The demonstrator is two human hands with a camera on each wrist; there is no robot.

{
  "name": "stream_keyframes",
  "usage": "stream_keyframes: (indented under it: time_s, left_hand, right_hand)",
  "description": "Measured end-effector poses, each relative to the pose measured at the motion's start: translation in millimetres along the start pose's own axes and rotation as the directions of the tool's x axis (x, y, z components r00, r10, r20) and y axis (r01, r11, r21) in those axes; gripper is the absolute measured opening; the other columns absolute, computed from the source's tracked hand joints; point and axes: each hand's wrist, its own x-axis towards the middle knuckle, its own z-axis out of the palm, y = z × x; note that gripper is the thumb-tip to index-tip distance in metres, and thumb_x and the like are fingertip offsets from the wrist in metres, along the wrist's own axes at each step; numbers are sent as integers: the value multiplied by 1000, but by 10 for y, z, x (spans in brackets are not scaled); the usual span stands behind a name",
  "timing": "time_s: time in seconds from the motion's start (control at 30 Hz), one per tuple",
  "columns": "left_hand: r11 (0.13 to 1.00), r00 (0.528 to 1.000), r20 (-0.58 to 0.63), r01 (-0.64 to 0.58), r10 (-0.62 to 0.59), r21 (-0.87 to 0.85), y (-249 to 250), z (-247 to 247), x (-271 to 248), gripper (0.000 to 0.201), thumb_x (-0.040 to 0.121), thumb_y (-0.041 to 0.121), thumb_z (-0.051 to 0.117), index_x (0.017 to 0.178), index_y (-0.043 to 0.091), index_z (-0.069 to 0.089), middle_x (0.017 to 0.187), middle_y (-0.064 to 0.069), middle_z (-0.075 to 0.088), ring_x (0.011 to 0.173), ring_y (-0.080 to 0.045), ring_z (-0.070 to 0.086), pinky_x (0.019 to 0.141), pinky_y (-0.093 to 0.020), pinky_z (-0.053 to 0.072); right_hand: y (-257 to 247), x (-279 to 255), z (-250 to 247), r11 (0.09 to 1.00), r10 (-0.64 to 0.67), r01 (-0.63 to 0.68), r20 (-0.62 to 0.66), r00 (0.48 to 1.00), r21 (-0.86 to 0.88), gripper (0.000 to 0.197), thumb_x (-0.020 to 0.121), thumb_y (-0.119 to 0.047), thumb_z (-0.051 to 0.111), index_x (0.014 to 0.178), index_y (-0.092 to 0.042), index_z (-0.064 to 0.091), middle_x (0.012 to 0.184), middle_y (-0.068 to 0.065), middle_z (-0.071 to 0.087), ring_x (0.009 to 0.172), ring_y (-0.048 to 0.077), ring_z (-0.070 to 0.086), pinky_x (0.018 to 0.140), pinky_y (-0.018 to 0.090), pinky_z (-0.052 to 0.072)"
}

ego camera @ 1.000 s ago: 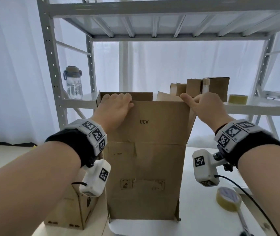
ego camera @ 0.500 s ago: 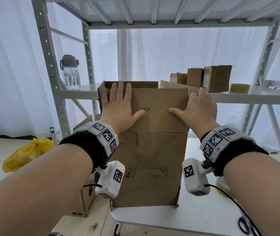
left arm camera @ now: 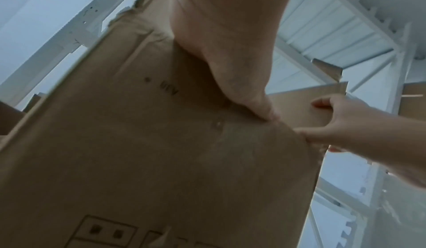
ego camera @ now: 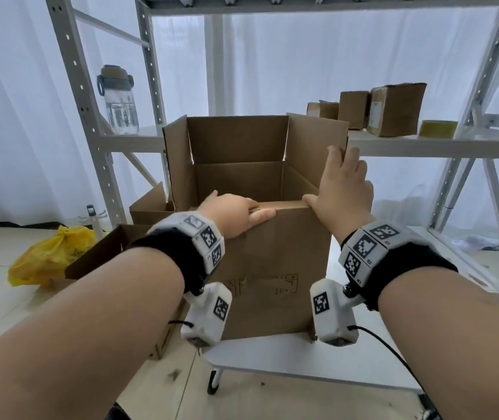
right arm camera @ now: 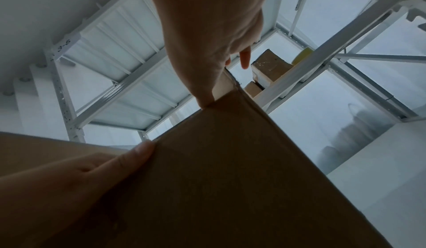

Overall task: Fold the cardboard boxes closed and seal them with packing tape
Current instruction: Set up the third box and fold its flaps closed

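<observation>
A tall brown cardboard box (ego camera: 272,268) stands open on a white table (ego camera: 272,359). Its far flap and both side flaps stand up. The near flap is folded outward and down against the front wall. My left hand (ego camera: 236,216) lies flat over that fold and presses it; in the left wrist view its palm (left arm camera: 230,51) bears on the cardboard (left arm camera: 161,160). My right hand (ego camera: 342,189) holds the near edge of the right flap (ego camera: 312,147), thumb on the box's front right corner. The left wrist view shows its fingertips (left arm camera: 322,104) curled over the flap edge.
A metal rack behind the box carries a water bottle (ego camera: 118,101), several small cardboard boxes (ego camera: 393,110) and a roll of tape (ego camera: 437,128). On the floor at the left lie a yellow bag (ego camera: 51,256) and more open boxes (ego camera: 148,207).
The near flap stood upright under both palms; it now lies folded down over the front wall. My right hand has moved to the right flap. The box's inside has come into view.
</observation>
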Motion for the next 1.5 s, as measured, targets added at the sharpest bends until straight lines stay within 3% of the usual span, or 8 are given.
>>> stream_keyframes:
  time_s: [0.13,0.3,0.6,0.67,0.77,1.13,1.3,1.5]
  left_hand:
    - [1000,992,-126,-21,21,0,-50,146,-49,72,91,67,13,140,25,43,132,0,57,125,-18,50,115,-45,17]
    - [986,945,-328,38,17,161,-174,109,-182,69,93,63,10,142,24,39,155,-5,28,146,-23,12,117,-50,-4]
    - [922,683,-726,328,-81,206,-631,-357,-477,42,88,24,57,129,22,46,159,-16,-4,144,-42,-3,112,-60,-1]
    - [950,701,-683,310,-204,35,-663,-381,-526,53,89,13,55,138,24,36,157,-21,-2,136,-47,28,107,-52,30]
    - [939,805,-490,240,-335,-247,-612,-388,-563,57,94,4,43,145,21,28,123,-22,51,102,-38,61,84,-41,49]
    - [977,721,-693,-154,7,-150,-111,-571,-587,48,94,13,45,139,22,31,61,3,50,53,-12,52,57,-25,47]
    - [948,727,-686,-239,30,-212,152,-561,-420,32,95,17,49,125,15,38,63,3,50,55,-14,53,61,-31,53]
    - [865,791,-599,-383,126,-323,271,-681,-299,19,100,27,43,116,16,41,74,6,59,67,-10,60,64,-23,49]
  right_hand:
    - [-12,-66,89,992,47,-48,9,999,115,87,85,-39,69,149,-16,14,143,14,26,127,30,41,95,42,47]
    - [-50,-167,176,981,67,-71,28,997,182,78,96,-41,52,153,-21,2,149,11,22,124,31,46,90,39,51]
    - [-33,-173,12,977,139,-159,144,980,140,81,96,-43,50,153,-21,-3,153,14,12,127,37,42,92,45,47]
    - [-35,-166,-19,972,151,-178,171,974,152,80,97,-38,51,153,-21,-3,152,15,13,125,38,43,93,45,46]
    - [-74,-138,-23,954,134,-181,200,970,239,76,97,-18,51,153,-18,-1,144,19,20,117,39,52,95,42,46]
    - [179,-88,-93,765,152,-370,410,899,528,86,90,-22,64,154,-25,6,158,17,-16,141,39,27,112,40,31]
    - [4,-260,-195,674,-68,-341,515,854,655,54,90,-27,63,140,-25,43,141,5,41,119,22,47,93,37,50]
    - [-192,-356,-420,641,-330,-186,486,809,745,44,88,-31,66,130,-23,53,124,-5,53,117,16,47,102,36,41]
